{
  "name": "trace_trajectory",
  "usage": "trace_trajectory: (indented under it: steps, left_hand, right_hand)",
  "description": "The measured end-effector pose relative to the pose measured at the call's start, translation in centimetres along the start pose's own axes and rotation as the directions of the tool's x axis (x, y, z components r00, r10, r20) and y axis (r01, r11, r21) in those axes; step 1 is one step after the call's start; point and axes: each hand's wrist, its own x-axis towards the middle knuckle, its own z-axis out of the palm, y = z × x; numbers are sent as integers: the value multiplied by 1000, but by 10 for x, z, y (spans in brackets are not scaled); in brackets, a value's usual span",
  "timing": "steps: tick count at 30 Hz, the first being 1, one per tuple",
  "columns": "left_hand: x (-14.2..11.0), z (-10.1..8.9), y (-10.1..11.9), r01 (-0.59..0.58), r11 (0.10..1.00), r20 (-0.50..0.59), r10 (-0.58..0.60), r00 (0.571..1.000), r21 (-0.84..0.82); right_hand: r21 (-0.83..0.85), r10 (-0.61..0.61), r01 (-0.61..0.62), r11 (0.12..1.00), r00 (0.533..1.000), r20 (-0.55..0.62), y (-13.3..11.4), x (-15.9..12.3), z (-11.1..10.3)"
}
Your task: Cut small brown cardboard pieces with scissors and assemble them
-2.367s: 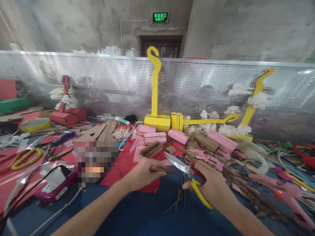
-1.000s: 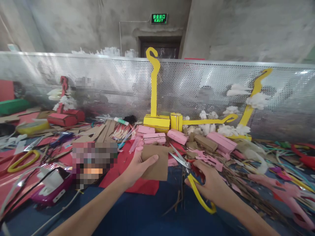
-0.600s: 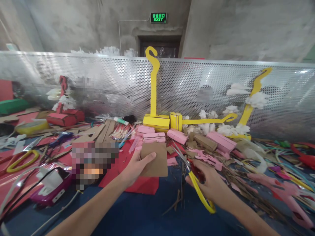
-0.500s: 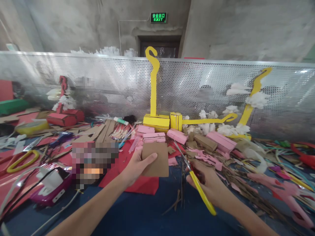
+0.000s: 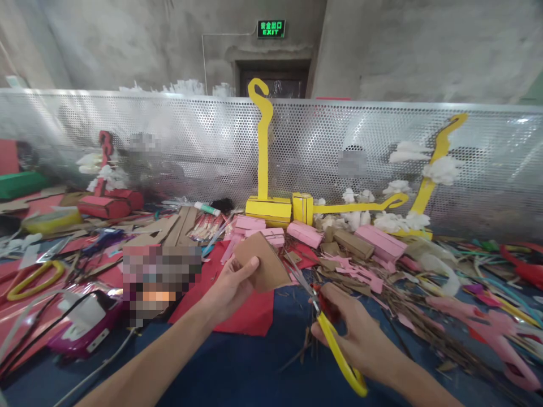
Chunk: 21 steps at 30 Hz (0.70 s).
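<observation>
Concrete wall out back, perforated metal screen in front of it, and a pretty messy blue tabletop on my side. So my left hand has the brown cardboard, thumb flat on the face and the other fingers mostly hidden behind, probably so it doesn't flop. It's tilted above a red sheet, with its right edge facing the scissors, I guess to give the blades easy access. My right hand is wrapped around the handles, fingers curled, thumb a bit apart from them. Blades are slightly open, tips right by the card; can't tell if they touch. Pink boxes sit just beyond.
</observation>
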Motion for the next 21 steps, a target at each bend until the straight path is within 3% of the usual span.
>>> trace_trajectory:
  steps: [4, 21]
  left_hand:
    - [0, -3, 1, -1, 1000, 44, 2, 999, -21]
    - [-5, -1, 2, 16, 1000, 187, -14, 982, -9]
  right_hand:
    - [-60, -47, 46, 997, 999, -8, -6, -1, 0]
    - [-36, 19, -18, 999, 999, 33, -11, -3, -1]
